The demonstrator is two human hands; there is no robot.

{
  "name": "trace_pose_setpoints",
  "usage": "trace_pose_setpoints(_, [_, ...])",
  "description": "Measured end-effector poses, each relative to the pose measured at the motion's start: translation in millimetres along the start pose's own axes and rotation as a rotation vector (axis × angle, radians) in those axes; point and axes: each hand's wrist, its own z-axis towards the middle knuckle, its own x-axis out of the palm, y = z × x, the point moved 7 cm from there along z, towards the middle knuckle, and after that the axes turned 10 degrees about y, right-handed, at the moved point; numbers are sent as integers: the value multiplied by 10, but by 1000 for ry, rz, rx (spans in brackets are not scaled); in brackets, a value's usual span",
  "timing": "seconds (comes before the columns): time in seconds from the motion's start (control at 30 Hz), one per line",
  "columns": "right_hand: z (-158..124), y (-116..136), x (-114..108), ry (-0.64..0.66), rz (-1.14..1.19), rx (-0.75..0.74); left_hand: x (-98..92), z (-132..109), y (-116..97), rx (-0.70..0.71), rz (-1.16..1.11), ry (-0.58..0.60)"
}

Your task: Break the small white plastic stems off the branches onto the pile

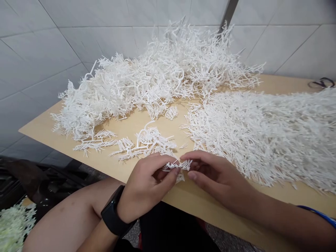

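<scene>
both left hand (pixel 147 185) and right hand (pixel 217 178) pinch a white sprig (pixel 178 165) beside white heaps (pixel 262 140)

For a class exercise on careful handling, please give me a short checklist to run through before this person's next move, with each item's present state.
1. Small spiky white plastic sprig pinched by the left hand: ok.
2. Right hand also gripping the sprig: cannot tell; its fingers reach the sprig, but contact is unclear.
3. Sprig held apart from the dense white plastic mass: ok.
4. All white pieces gathered in one heap on the pale wooden tabletop: not ok; they lie in separate heaps.
5. Black wristwatch clear of the sprig: ok.
</scene>
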Motion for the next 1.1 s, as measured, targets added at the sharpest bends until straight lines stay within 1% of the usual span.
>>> trace_pose_setpoints(0.07, [11, 35, 15, -12, -45, -53, 22, 2, -4, 17, -6, 29])
trace_pose_setpoints(0.13, [19, 52, 26, -21, -89, -72, 49, 1, -6, 27, 1, 63])
trace_pose_setpoints(0.3, [15, 46, 14, -31, -146, -20, 73, -5, -11, 16, 22, 99])
trace_pose_setpoints(0.4, [9, 49, 18, -3, -114, 1, 55, -10, -20, 11, 7, 82])
trace_pose_setpoints(0.5, [12, 42, 44, 53, -36, 27, 36, -13, -24, 3, -12, 62])
trace_pose_setpoints(0.6, [21, 30, 76, 109, 12, 59, 44, -11, -29, 11, -8, 77])
trace_pose_setpoints(0.67, [27, 32, 87, 127, -4, 69, 55, -10, -30, 20, 13, 89])
trace_pose_setpoints(0.8, [34, 50, 91, 132, -93, 64, 75, -12, -28, 40, 55, 96])
trace_pose_setpoints(0.93, [28, 43, 112, 165, -84, 65, 103, -14, -43, 62, 75, 118])
trace_pose_setpoints(1.1, [20, 117, 99, 170, -88, -17, 125, -6, -57, 72, 57, 150])
